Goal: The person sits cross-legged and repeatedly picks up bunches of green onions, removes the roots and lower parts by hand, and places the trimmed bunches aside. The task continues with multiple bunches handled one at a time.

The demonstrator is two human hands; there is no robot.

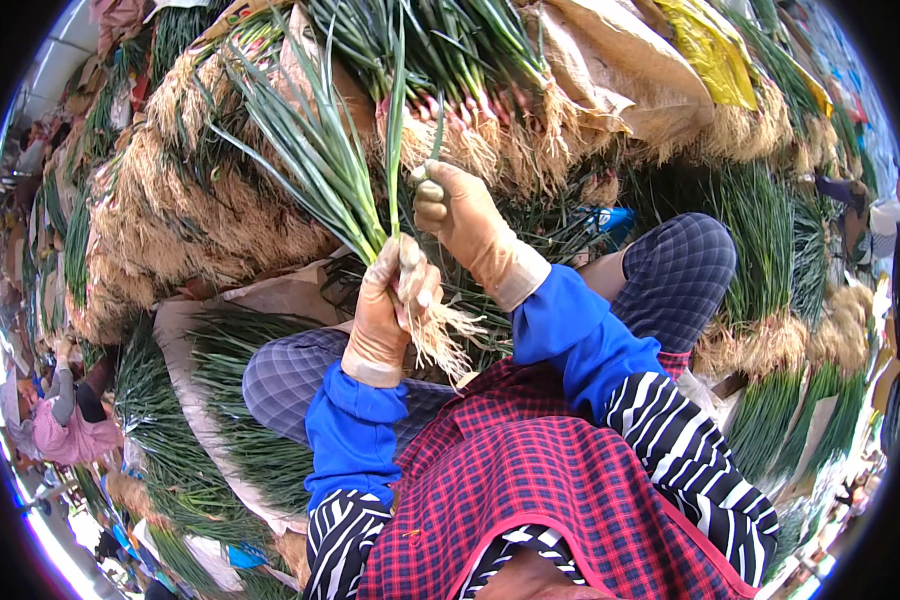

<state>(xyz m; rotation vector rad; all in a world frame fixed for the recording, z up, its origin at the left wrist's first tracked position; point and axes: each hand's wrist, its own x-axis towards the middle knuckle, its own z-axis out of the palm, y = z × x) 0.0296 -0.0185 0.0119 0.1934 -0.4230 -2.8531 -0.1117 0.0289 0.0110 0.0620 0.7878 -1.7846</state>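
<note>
My left hand (394, 307), in a thin tan glove, is closed around a small bunch of green onions (352, 195) just above its pale roots (442, 337). The leaves fan up and to the left; the roots hang out below my fist. Beside it, a little higher and to the right, is my right hand (461, 225), gloved too, with fingers curled. A narrow green leaf (439, 131) rises from between its thumb and forefinger. Both hands are over my lap, apart from each other.
Behind my hands lie rooted onion bunches (472, 112) and a large root-covered heap (187, 202). Loose onions (247, 390) rest on a pale sheet (195, 405) at left. More bundles (757, 247) stand right of my knee (675, 277). A person in pink (75, 427) is at far left.
</note>
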